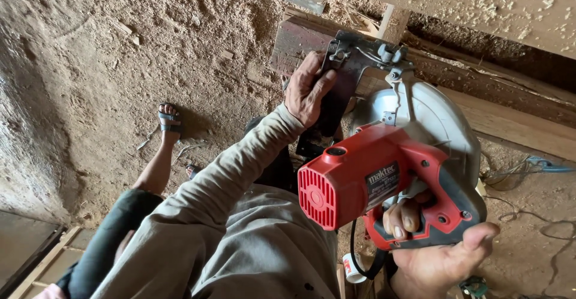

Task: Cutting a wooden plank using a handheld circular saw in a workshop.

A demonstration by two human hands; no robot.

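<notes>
Sawdust and wood chips cover the dirt floor (pixel 90 65) across the whole left side, which is the widest open room for moving. Along the top right edge runs a broad workbench plank (pixel 480 5), strewn with shavings, and below it long boards (pixel 510 125) lie slanting toward the right edge, closing that side in.

We hold a red circular saw (pixel 372 179) at the centre right, off the floor and raised before the body. Our right hand (pixel 438 257) is closed around the rear handle, fingers curled through the grip opening near the trigger, thumb laid over the outside; we judge that this hand carries the weight. Our left hand (pixel 307 92) is clamped narrowly on the edge of the dark metal base plate (pixel 342 89), thumb on its face, which would steady the tool or suit setting the plate's fittings. The grey blade guard (pixel 432 119) sits between base plate and handle and hides the blade.

A black power cord (pixel 360 263) drops from the handle toward the bottom edge, close to our clothing. Our sandalled foot (pixel 170 119) rests on the floor left of centre, well apart from the saw.
</notes>
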